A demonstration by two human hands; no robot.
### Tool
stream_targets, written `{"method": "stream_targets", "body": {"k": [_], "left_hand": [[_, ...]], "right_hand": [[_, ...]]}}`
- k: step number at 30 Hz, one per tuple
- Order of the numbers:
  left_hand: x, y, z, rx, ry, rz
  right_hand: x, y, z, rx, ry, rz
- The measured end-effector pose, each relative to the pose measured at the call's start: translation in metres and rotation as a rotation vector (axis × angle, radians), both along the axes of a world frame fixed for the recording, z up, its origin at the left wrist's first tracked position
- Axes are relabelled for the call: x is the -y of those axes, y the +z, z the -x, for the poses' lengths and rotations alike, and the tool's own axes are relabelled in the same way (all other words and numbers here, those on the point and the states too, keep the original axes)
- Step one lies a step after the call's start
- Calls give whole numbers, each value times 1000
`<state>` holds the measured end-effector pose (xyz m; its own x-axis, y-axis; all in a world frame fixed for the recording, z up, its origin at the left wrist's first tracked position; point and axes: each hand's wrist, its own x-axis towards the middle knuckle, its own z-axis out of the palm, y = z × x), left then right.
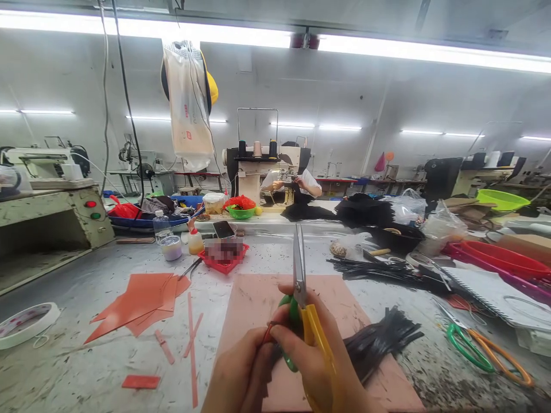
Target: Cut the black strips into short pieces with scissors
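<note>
My right hand [318, 350] is closed around a pair of scissors [300, 264] with one green and one yellow handle. The blades stand upright and look shut. Close beside it, my left hand [241, 367] pinches a thin dark strip [267, 378] with a reddish edge near the fingertips. The right thumb and forefinger also meet at this spot; fingers hide most of the strip. Under both hands lies a pink sheet [245, 298]. A bundle of black strips [383, 341] rests on its right side.
Orange-red sheets [142, 295] and narrow offcuts [193, 338] lie left, beyond a tape roll [54, 321]. A red basket [224, 267] and bottles stand ahead. At right are other scissors [469, 344], more black strips [374, 272] and a notebook [499, 298]. Across, someone works at a sewing machine [249, 186].
</note>
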<state>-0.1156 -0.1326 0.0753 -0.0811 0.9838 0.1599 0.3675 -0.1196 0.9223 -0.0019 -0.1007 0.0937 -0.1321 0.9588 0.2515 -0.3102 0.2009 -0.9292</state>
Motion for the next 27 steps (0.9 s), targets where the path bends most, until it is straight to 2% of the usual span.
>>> {"method": "stream_targets", "body": {"k": [8, 13, 16, 20, 24, 27], "left_hand": [[-3, -1, 1, -3, -8, 18], [-6, -10, 1, -2, -30, 62], [-5, -22, 1, 26, -53, 79], [3, -42, 6, 106, -76, 175], [8, -60, 8, 243, -98, 325], [3, -65, 10, 355, -149, 412]], "right_hand": [[-2, -2, 0, -5, 4, 22], [-9, -7, -3, 41, -4, -82], [-23, -3, -17, 87, -128, -216], [-52, 13, -50, 152, -397, -405], [-72, 29, -80, 169, -570, -448], [-77, 36, -93, 157, -641, -480]]}}
